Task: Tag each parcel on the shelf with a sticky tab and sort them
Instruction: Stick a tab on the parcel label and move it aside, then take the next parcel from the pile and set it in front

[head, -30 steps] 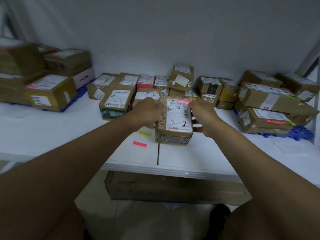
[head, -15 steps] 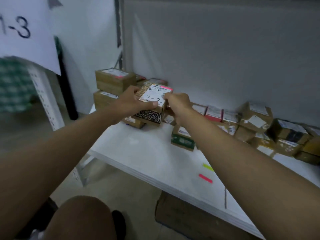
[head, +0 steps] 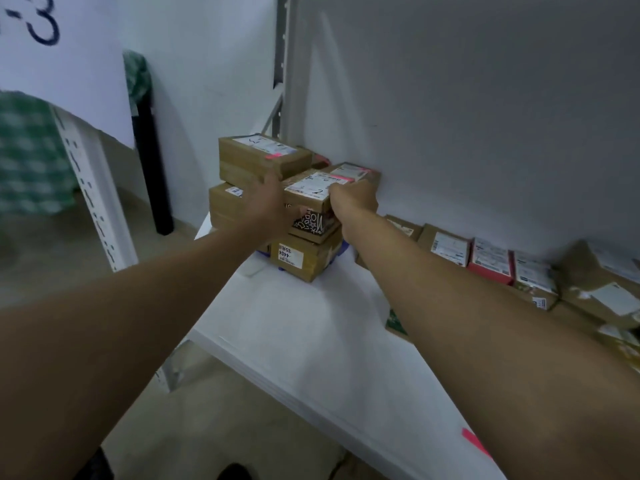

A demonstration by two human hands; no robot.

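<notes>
Fingers (head: 337, 192) of both hands grip parcel (head: 311, 188) atop stack.

Dim, cool, even indoor light, soft shadows on the grey back wall (head: 485, 116), no glare, motion blur throughout (worst at the left and right edges), wide-angle bending of the shelf (head: 311, 323) edge and upright post (head: 93, 199), forearms large and soft near the lens.

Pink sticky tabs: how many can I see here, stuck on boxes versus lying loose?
Stuck on boxes: 3 (one each on the top-left box, the held parcel and the box behind it)
Lying loose: 1 (the loose tab on the shelf)
Total: 4
</notes>
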